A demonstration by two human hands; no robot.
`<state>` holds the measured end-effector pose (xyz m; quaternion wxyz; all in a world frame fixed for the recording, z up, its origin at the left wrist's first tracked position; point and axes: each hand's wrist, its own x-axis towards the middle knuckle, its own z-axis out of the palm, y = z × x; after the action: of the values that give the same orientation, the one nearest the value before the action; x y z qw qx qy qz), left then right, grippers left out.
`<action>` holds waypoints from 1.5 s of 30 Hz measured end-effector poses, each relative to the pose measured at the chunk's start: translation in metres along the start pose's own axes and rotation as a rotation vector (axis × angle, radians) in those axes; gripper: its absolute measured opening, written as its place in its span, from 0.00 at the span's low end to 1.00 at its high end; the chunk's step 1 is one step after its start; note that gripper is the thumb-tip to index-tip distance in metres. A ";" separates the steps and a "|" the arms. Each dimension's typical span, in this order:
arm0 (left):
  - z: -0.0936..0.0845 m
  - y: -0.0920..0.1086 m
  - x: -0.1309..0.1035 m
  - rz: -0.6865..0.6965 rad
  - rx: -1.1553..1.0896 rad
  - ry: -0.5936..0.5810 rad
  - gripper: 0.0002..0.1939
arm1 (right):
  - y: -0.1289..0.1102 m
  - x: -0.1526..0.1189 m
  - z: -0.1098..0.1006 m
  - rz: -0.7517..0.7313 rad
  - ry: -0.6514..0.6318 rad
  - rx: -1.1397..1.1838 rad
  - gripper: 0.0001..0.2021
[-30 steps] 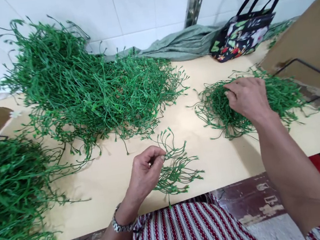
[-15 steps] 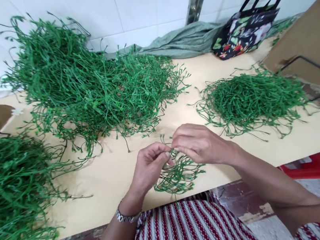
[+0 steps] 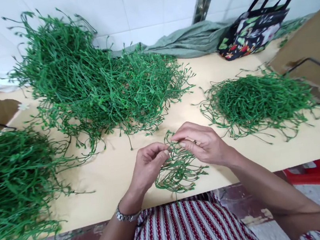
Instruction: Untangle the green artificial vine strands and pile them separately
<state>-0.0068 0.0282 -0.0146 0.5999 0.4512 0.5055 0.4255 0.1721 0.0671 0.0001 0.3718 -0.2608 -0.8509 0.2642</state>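
Observation:
Over the front middle of the table, my left hand (image 3: 148, 165) is closed in a pinch, thumb against forefinger, on a thin green plastic-looking stem (image 3: 169, 138). My right hand (image 3: 206, 145) is just to the right, its thumb and forefinger curled close together at the same stem; the exact contact is partly hidden. Below the fingers lies a small loose bunch of green stems (image 3: 176, 177) with little bud-like tips, near the table's front edge. A metal-banded watch (image 3: 127, 214) circles my left wrist.
A tall heap of green stems (image 3: 97, 81) rises at the back left, with another pile (image 3: 10, 182) at far left and a smaller one (image 3: 262, 98) on the right. Brown cardboard (image 3: 311, 45), a flowered black bag (image 3: 251, 34) and green cloth (image 3: 190, 39) line the back.
My right hand has loosened its bunched fingers and shifted slightly from my left, showing more of the stem between them. My left hand keeps its pinch. The view has turned slightly left.

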 end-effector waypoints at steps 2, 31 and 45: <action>0.000 -0.001 0.000 0.002 -0.029 0.019 0.07 | 0.003 -0.002 0.002 0.071 0.040 0.108 0.14; -0.001 0.003 -0.007 0.290 0.317 0.046 0.05 | 0.014 -0.005 -0.003 -0.031 0.003 0.134 0.05; 0.004 0.003 -0.009 0.561 0.642 -0.039 0.09 | 0.001 -0.009 0.008 0.029 -0.028 -0.020 0.03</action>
<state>-0.0045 0.0196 -0.0092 0.2995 0.7429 0.4588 0.3846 0.1708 0.0603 -0.0098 0.3531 -0.2733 -0.8547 0.2647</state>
